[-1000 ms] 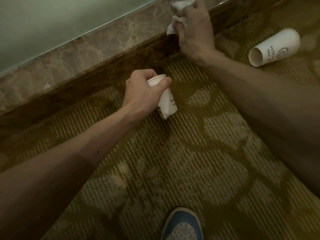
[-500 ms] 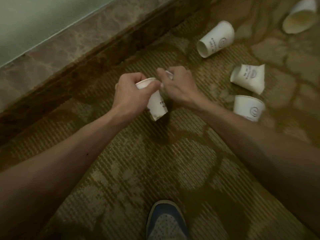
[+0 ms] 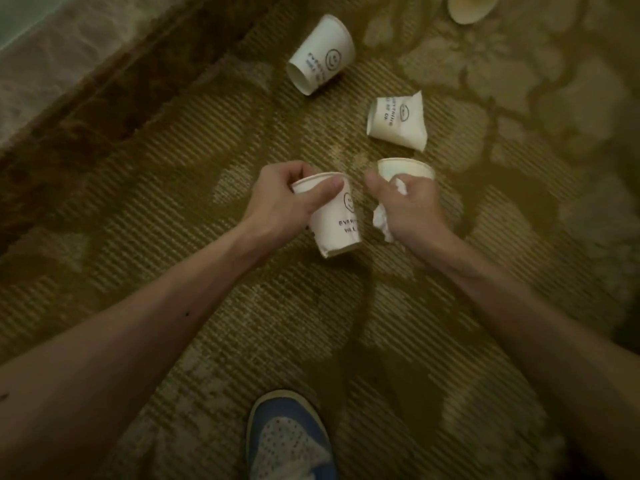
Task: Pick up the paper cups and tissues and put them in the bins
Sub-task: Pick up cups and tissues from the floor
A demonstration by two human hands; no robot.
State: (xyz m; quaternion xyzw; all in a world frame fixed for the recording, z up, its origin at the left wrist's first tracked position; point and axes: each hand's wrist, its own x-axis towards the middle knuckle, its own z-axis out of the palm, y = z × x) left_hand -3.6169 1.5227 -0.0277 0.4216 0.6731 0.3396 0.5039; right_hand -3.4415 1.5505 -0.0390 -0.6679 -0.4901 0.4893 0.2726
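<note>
Near my shoe (image 3: 289, 438), left hand (image 3: 280, 199) pinches a likely flimsy cup (image 3: 337, 223) by its rim, right hand (image 3: 412, 206) clutches soft tissue (image 3: 380, 220)

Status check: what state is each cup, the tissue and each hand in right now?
Left hand: grips the held cup near its rim.
Right hand: clutches the crumpled tissue.
Far cup: on its side, uncrushed.
Crushed cup: flattened on the carpet.
Cup behind right hand: partly hidden.
Top-edge cup: cropped.
</note>
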